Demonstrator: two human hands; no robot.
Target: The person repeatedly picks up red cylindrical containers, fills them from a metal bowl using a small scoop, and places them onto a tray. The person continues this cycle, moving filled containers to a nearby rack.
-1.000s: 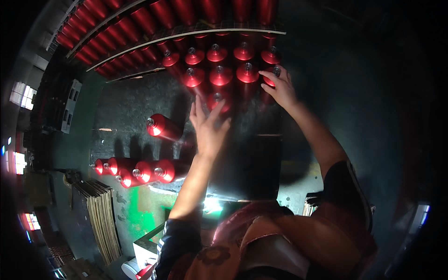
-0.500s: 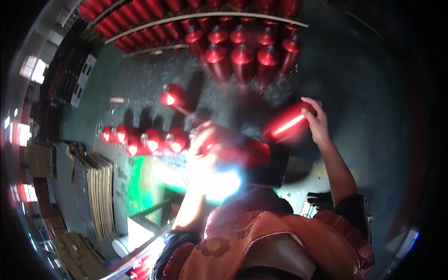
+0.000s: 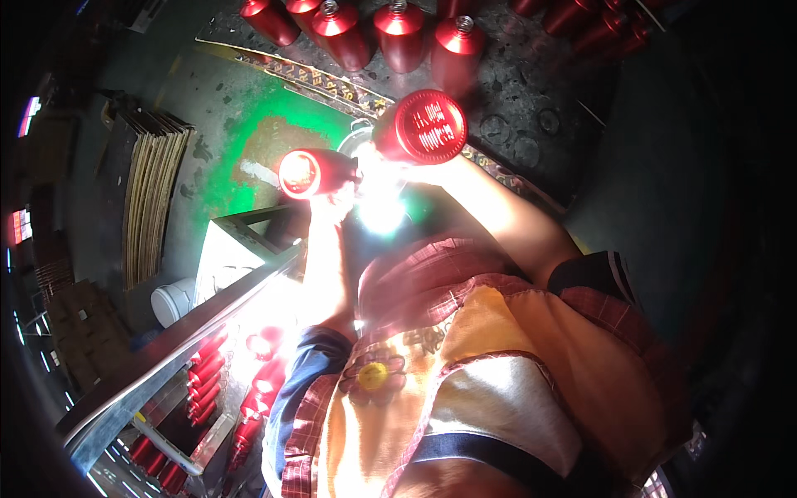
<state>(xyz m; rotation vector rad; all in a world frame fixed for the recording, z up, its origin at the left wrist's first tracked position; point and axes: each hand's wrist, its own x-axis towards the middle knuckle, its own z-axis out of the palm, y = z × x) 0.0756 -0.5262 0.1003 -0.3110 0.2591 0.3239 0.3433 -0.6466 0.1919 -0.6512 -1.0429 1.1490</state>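
Note:
Two red metal bottles are held side by side over a bright glare, each tipped with its round base toward me. My left hand (image 3: 334, 204) grips the smaller-looking bottle (image 3: 320, 174) from below, fingers mostly washed out by the light. The other bottle (image 3: 415, 129) is in my right hand (image 3: 397, 173), which is overexposed and partly behind it; its base carries pale printed marks. Just behind and between the two bottles is the rim of a round metal container (image 3: 359, 131). Where the bottle necks point cannot be made out fully.
Several red bottles (image 3: 398, 37) stand upright on a dark board (image 3: 531, 124) ahead, with more at the far right. At left are stacked flat sheets (image 3: 158, 199) and a white bucket (image 3: 172, 301). A metal-edged frame (image 3: 178, 332) with rows of red bottles runs beside my left arm.
My right hand has brought its bottle from the far right in to the centre, beside my left hand. Both bottles now show their bases. The view has turned, showing more of the frame at lower left.

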